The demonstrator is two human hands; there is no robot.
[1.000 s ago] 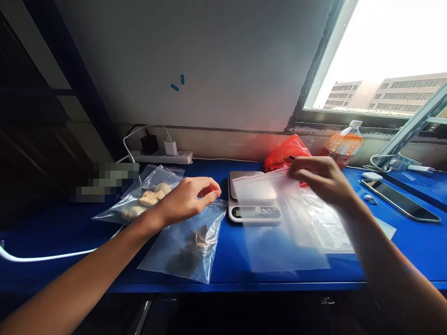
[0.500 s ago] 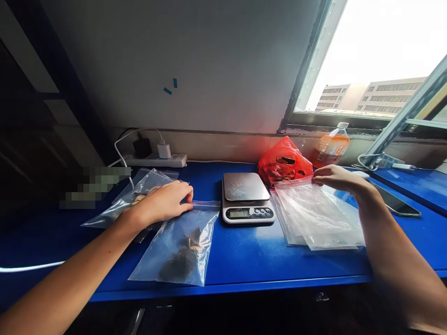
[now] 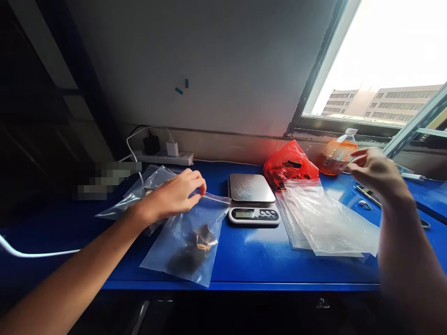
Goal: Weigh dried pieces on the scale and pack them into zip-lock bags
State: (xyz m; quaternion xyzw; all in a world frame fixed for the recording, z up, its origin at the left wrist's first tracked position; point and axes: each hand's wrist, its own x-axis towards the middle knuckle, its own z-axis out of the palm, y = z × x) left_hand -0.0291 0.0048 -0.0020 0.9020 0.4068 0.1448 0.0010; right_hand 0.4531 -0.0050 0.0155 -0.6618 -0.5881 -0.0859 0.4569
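My left hand (image 3: 181, 190) pinches the top edge of a clear zip-lock bag (image 3: 164, 260) lying on the blue table. Inside the bag are dark and brown dried-looking pieces (image 3: 195, 246) that I cannot identify. More clear bags (image 3: 120, 207) with pale contents lie partly hidden behind that forearm. My right hand (image 3: 379, 174) is raised at the right, slightly blurred, fingers bent and apart with nothing visible in them. Below and left of it lies a stack of flat clear zip-lock bags (image 3: 328, 228). Between the hands stands a digital kitchen scale (image 3: 252, 188), its plate bare.
A red plastic bag (image 3: 291, 165) with dark contents sits behind the flat bags. Near the window stands a bottle of orange drink (image 3: 338, 153). A power strip (image 3: 185, 158) with chargers lies at the back left. A phone (image 3: 424, 223) is partly hidden by my right arm.
My right hand has left the edge of the flat bags and moved up and right. My left hand stays at the filled bag's top edge. The whole view has shifted slightly.
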